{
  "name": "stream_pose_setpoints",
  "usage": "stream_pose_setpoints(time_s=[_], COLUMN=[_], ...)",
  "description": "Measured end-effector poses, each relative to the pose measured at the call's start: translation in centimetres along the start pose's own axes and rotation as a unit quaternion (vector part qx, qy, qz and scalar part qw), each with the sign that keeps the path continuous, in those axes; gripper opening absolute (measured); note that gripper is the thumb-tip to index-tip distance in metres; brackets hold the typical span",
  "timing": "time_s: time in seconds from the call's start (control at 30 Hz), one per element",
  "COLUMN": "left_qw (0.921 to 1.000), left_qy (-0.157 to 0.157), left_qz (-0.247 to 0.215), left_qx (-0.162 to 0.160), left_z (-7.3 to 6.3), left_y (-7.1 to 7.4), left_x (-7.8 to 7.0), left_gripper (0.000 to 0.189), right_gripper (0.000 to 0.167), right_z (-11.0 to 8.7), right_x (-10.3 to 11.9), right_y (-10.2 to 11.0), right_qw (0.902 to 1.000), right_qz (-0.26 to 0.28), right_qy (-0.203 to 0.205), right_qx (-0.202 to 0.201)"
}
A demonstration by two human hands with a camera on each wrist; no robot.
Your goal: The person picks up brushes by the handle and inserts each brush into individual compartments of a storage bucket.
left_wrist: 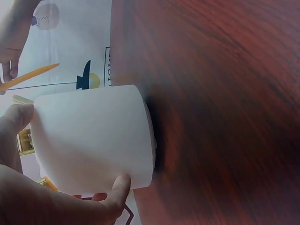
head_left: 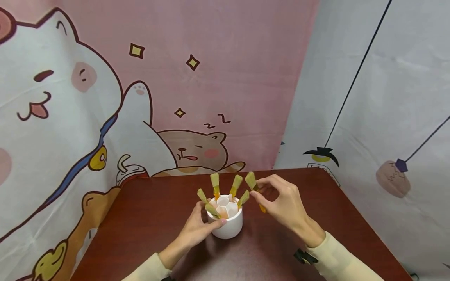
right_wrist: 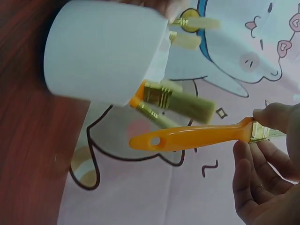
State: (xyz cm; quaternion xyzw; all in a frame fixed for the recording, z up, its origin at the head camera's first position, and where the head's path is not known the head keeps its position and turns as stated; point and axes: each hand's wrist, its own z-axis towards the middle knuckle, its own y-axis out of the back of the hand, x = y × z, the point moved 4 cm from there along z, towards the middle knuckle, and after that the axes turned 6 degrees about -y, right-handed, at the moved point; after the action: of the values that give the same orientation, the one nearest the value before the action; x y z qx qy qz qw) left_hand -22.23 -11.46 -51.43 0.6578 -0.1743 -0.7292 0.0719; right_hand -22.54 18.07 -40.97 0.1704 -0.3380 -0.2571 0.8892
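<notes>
A white round holder [head_left: 230, 229] with divided compartments sits on the table, and several paintbrushes [head_left: 215, 180] stand in it with bristles up. My left hand [head_left: 194, 230] grips the holder from the left, thumb on its near side; the left wrist view shows its fingers around the white wall [left_wrist: 93, 140]. To the right of the holder, my right hand [head_left: 285, 200] pinches a paintbrush [right_wrist: 201, 137] by its metal band. This brush has an orange handle with a hole near the end, pointing down, and pale bristles. It is apart from the holder.
The dark red-brown tabletop [head_left: 151, 218] carries the holder. Behind it hangs a pink cloth [head_left: 239, 78] printed with cartoon animals, and a pale cloth [head_left: 386, 97] hangs at the right. A small black object [head_left: 305, 256] is by the right sleeve.
</notes>
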Motion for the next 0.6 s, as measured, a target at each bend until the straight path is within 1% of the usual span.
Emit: stream_pose_setpoints(time_s=[0.13, 0.2, 0.47, 0.6], left_qw=[1.0000, 1.0000, 0.9999, 0.9999], left_qy=[0.001, 0.001, 0.002, 0.002], left_qz=[-0.002, -0.003, -0.009, -0.008], left_qx=[0.002, 0.007, 0.006, 0.006], left_z=[0.0, 0.1, 0.3, 0.2], left_y=[-0.2, -0.3, -0.1, -0.1], left_x=[0.1, 0.1, 0.0, 0.1], left_gripper=[0.090, 0.090, 0.093, 0.093], right_gripper=[0.034, 0.036, 0.047, 0.048], right_z=[-0.3, -0.4, -0.4, -0.3], right_x=[0.9, 1.3, 2.6, 3.1], right_y=[-0.1, -0.1, -0.7, -1.0], right_qw=[0.9998, 0.9995, 0.9944, 0.9919], right_qz=[0.017, 0.029, 0.082, 0.101], right_qy=[0.008, 0.014, 0.065, 0.075], right_qx=[0.003, -0.003, -0.016, -0.018])
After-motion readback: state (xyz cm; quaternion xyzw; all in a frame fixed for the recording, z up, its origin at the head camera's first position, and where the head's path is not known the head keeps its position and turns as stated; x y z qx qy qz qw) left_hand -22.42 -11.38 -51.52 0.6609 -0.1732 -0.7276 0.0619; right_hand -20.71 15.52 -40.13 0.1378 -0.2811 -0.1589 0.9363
